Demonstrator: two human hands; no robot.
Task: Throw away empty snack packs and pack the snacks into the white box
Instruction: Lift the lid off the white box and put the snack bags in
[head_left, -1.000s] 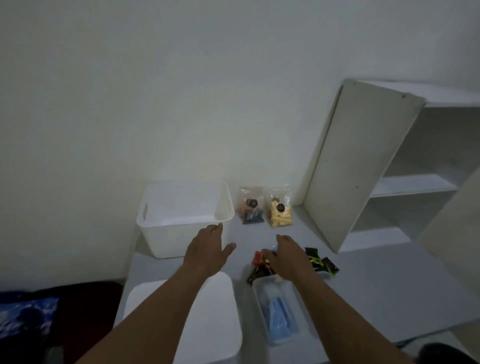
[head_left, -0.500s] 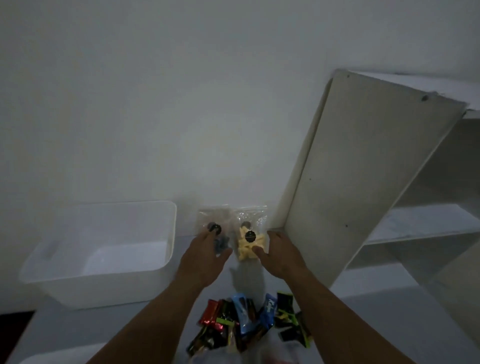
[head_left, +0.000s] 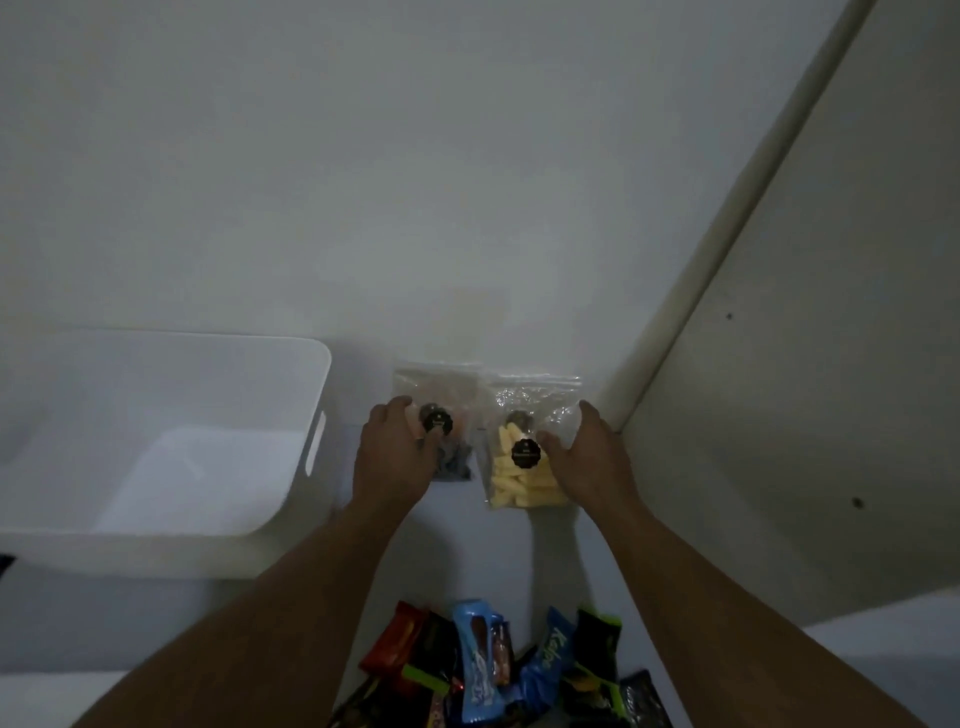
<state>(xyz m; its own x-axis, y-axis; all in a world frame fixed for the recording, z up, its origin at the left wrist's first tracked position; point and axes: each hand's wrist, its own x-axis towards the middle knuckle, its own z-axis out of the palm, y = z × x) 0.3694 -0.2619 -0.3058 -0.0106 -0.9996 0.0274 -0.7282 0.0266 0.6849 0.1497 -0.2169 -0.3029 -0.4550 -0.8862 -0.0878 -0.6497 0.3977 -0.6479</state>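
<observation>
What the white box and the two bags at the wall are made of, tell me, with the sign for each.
White box: likely moulded plastic, matte and slightly translucent; rounded rim, cut-out handle slot. Left bag: thin clear plastic film, glossy; dark contents show through. Right bag: likely the same film; its wrinkles glint and pale yellow sticks show through.

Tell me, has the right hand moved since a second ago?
Yes. The right hand went forward from the colourful wrapped snacks to the clear bag of yellow sticks.
</observation>
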